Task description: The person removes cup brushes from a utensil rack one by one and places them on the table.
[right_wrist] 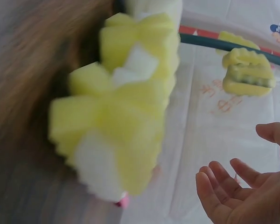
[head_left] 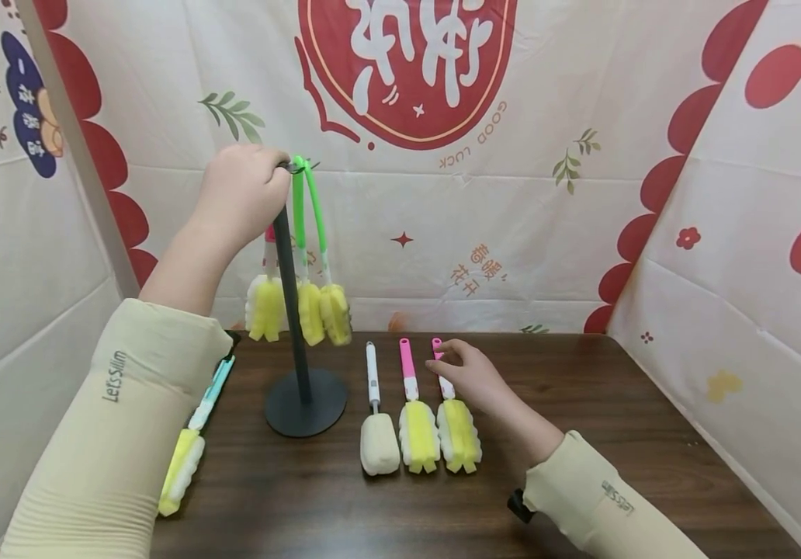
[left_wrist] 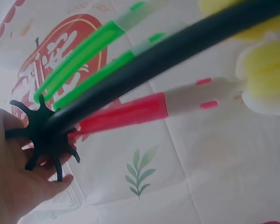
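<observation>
With its fingers curled over the top, my left hand (head_left: 243, 186) grips the hooked head (left_wrist: 43, 133) of a black stand (head_left: 292, 310). Two green-handled sponge brushes (head_left: 314, 210) and a red-handled sponge brush (left_wrist: 126, 114) hang from the hooks, yellow-and-white heads down. My right hand (head_left: 477, 380) is close over the handle of the rightmost pink-handled brush (head_left: 459, 435); the right wrist view shows its fingers loosely spread, holding nothing. Left of that brush lie another pink-handled brush (head_left: 419, 435) and a white-handled brush (head_left: 379, 444) with a cream sponge head.
A turquoise-handled sponge brush (head_left: 181, 473) lies left of the stand's round base (head_left: 282, 407), partly covered by my left sleeve (head_left: 121, 435). The brown wooden table (head_left: 582, 396) is enclosed at the back and sides by printed white cloth (head_left: 400, 202).
</observation>
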The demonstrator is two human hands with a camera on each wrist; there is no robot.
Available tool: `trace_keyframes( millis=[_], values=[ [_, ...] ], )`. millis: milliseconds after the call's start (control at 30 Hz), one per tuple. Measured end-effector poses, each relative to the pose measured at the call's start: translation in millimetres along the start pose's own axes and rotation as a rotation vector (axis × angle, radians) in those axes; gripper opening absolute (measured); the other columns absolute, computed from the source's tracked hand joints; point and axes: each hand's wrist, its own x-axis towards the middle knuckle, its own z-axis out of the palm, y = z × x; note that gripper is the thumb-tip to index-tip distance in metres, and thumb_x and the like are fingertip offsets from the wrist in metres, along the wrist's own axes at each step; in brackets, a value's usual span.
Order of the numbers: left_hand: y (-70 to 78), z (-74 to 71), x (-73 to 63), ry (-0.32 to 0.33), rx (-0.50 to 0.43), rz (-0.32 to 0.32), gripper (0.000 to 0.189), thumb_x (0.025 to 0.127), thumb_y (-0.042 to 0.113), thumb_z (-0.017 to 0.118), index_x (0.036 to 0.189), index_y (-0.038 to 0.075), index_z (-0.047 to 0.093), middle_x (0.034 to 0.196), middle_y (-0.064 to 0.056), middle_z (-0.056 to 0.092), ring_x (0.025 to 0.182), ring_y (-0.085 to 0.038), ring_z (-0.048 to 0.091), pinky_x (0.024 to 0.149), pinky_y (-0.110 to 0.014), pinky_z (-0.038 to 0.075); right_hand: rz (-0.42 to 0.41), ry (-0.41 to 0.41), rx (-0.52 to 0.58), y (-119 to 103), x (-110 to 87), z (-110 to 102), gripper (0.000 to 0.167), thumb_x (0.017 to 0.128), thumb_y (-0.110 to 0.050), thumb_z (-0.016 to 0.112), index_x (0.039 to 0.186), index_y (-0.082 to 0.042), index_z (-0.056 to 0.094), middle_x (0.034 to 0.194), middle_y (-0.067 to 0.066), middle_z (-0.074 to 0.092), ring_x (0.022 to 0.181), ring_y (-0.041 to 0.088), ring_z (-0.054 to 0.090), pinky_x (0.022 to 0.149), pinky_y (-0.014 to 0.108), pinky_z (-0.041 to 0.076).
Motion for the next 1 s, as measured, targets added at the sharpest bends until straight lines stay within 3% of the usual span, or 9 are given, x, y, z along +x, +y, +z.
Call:
trace_keyframes(
  millis=[200, 433, 633, 833, 1000],
  values=[
    [-8.6, -5.1, -3.8, -0.027, -0.117, 0.037, 0.047, 0.098, 0.016, 0.027, 0.128, 0.005, 0.062, 0.125, -0.016, 0.061, 0.117, -0.035, 0.046, 0.1, -0.053, 0.035, -0.051, -0.001, 0.003, -25.3, 2.6, 6.0, 0.043, 0.091, -0.034, 0.066, 0.125, -0.01, 0.06, 0.123, 0.013, 0.06, 0.11, 0.029, 0.055, 0.087, 0.047, 0.048],
    [-13.8, -7.6, -8.0, -0.056, -0.276, 0.059, 0.051, 0.097, 0.014, 0.027, 0.135, 0.017, 0.061, 0.136, -0.008, 0.055, 0.124, -0.03, 0.044, 0.099, -0.053, 0.036, -0.14, -0.036, 0.078, -51.4, 5.7, 11.4, 0.04, 0.092, -0.03, 0.067, 0.125, -0.009, 0.061, 0.115, 0.006, 0.063, 0.107, 0.025, 0.058, 0.087, 0.044, 0.049],
    [-19.7, -6.0, -8.9, -0.039, -0.405, 0.054, 0.048, 0.096, 0.017, 0.031, 0.133, 0.019, 0.062, 0.134, -0.006, 0.056, 0.122, -0.027, 0.045, 0.095, -0.054, 0.039, -0.228, -0.076, 0.131, -73.8, 11.1, 11.8, 0.037, 0.093, -0.027, 0.066, 0.126, -0.01, 0.06, 0.115, 0.006, 0.062, 0.105, 0.025, 0.058, 0.086, 0.042, 0.05],
    [-25.5, -1.8, -10.6, 0.041, -0.365, 0.063, 0.049, 0.095, 0.015, 0.032, 0.129, 0.024, 0.066, 0.128, -0.003, 0.062, 0.107, -0.023, 0.049, 0.078, -0.043, 0.036, -0.276, -0.065, 0.153, -96.3, 17.7, 15.4, 0.037, 0.093, -0.029, 0.065, 0.126, -0.013, 0.06, 0.114, 0.003, 0.062, 0.102, 0.022, 0.058, 0.084, 0.04, 0.051],
    [-26.6, 0.8, -10.1, 0.097, -0.347, 0.096, 0.047, 0.094, 0.016, 0.034, 0.124, 0.018, 0.069, 0.123, -0.003, 0.061, 0.109, -0.02, 0.049, 0.081, -0.041, 0.04, -0.315, -0.073, 0.153, -110.2, 21.6, 22.7, 0.038, 0.093, -0.028, 0.064, 0.126, -0.011, 0.06, 0.114, 0.005, 0.063, 0.101, 0.022, 0.059, 0.084, 0.037, 0.051]
  ],
)
